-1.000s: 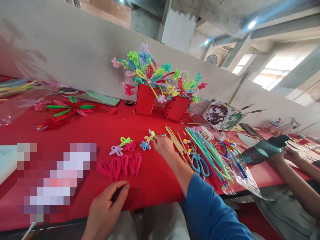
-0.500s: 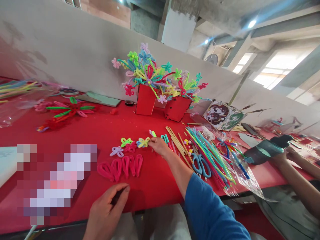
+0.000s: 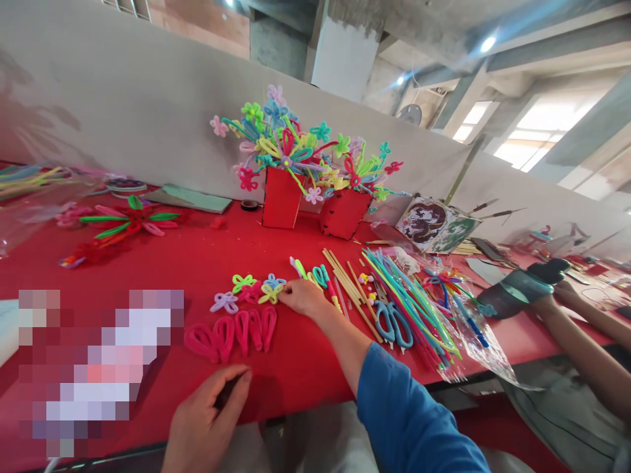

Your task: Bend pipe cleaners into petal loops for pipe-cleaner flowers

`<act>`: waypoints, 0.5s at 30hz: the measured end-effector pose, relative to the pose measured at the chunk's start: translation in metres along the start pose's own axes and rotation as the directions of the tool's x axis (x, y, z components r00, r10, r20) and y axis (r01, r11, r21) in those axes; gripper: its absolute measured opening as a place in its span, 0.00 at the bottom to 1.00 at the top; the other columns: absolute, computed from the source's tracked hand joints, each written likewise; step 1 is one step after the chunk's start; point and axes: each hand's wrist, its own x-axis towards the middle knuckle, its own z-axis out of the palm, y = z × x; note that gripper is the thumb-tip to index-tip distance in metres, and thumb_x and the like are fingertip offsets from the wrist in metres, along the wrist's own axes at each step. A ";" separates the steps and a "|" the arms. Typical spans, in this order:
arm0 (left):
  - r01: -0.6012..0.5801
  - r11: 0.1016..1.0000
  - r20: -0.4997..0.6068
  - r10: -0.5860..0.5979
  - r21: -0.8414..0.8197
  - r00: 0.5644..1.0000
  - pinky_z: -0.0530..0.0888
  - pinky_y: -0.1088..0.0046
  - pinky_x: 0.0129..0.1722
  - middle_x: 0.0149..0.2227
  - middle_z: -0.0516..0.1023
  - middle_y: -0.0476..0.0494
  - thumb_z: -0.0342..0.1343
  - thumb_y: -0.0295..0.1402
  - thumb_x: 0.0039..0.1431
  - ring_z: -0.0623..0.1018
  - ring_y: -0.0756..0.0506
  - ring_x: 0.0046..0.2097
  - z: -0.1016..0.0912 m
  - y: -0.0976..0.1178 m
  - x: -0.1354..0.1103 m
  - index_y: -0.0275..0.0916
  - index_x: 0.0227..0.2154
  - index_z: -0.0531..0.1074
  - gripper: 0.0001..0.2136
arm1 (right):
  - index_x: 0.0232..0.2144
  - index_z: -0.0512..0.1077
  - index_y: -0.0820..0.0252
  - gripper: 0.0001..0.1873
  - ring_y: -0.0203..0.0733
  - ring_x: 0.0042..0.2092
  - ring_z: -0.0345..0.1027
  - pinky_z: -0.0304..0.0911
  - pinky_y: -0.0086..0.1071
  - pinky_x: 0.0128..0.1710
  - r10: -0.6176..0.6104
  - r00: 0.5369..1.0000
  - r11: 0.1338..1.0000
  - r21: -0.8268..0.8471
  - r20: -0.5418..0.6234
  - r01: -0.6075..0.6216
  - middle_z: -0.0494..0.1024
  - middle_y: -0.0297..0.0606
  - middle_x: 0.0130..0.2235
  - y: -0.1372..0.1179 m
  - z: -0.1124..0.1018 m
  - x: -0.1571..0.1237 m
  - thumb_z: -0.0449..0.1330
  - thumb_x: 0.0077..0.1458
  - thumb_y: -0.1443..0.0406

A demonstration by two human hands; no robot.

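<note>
My right hand (image 3: 302, 297) reaches across the red table, its fingertips pinched at the edge of a yellow pipe-cleaner flower (image 3: 271, 295). Close around that flower lie a blue flower (image 3: 273, 281), a red flower (image 3: 249, 291), a green flower (image 3: 243, 282) and a lilac flower (image 3: 225, 302). Just below them is a row of red pipe-cleaner loops (image 3: 224, 335). Nearer the table's front edge, my left hand (image 3: 210, 407) is curled with thumb and forefinger together, and nothing shows in it.
Blue-handled scissors (image 3: 393, 325), wooden sticks (image 3: 345, 276) and a bundle of pipe cleaners (image 3: 414, 299) lie right. Behind stand two red vases (image 3: 283, 197) of pipe-cleaner flowers. At far right, another person's hands are at a dark bottle (image 3: 515, 292). A pixelated patch covers the left front.
My right hand has lowered the yellow flower slightly toward me, and the blue flower behind it now shows more fully. My left hand has hardly moved. The view has shifted a little.
</note>
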 end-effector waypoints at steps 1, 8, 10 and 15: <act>0.008 1.000 0.003 -0.008 -0.001 1.000 0.73 0.76 0.25 0.24 0.81 0.48 0.53 0.46 0.38 0.79 0.44 0.26 -0.001 0.001 0.000 0.44 0.22 0.76 0.13 | 0.25 0.75 0.59 0.10 0.38 0.31 0.66 0.52 0.26 0.27 -0.005 1.000 1.000 -0.001 -0.015 0.005 0.76 0.36 0.27 0.001 -0.002 -0.002 0.56 0.50 0.62; 0.071 0.997 0.021 -0.070 -0.018 0.997 0.73 0.76 0.25 0.24 0.81 0.48 0.53 0.47 0.38 0.79 0.44 0.27 -0.003 0.004 -0.002 0.45 0.23 0.76 0.14 | 0.30 0.74 0.58 0.11 0.36 0.30 0.66 0.53 0.27 0.28 0.002 0.968 0.996 0.086 -0.253 0.021 0.75 0.34 0.28 0.037 -0.031 -0.036 0.53 0.53 0.61; 0.080 0.997 0.015 -0.080 -0.012 0.997 0.74 0.75 0.25 0.24 0.81 0.48 0.53 0.47 0.37 0.79 0.43 0.27 -0.003 0.004 -0.002 0.45 0.22 0.75 0.14 | 0.29 0.73 0.58 0.11 0.37 0.29 0.65 0.54 0.27 0.28 0.032 0.947 0.992 0.123 -0.321 0.008 0.74 0.35 0.27 0.055 -0.037 -0.055 0.52 0.53 0.62; 0.038 0.999 -0.003 -0.038 -0.004 0.999 0.75 0.77 0.25 0.24 0.82 0.49 0.54 0.47 0.37 0.80 0.43 0.28 -0.002 -0.008 0.000 0.46 0.22 0.75 0.13 | 0.25 0.71 0.59 0.11 0.36 0.25 0.63 0.54 0.27 0.25 0.110 0.924 0.976 0.218 -0.367 -0.029 0.71 0.33 0.22 0.094 -0.031 -0.116 0.51 0.52 0.62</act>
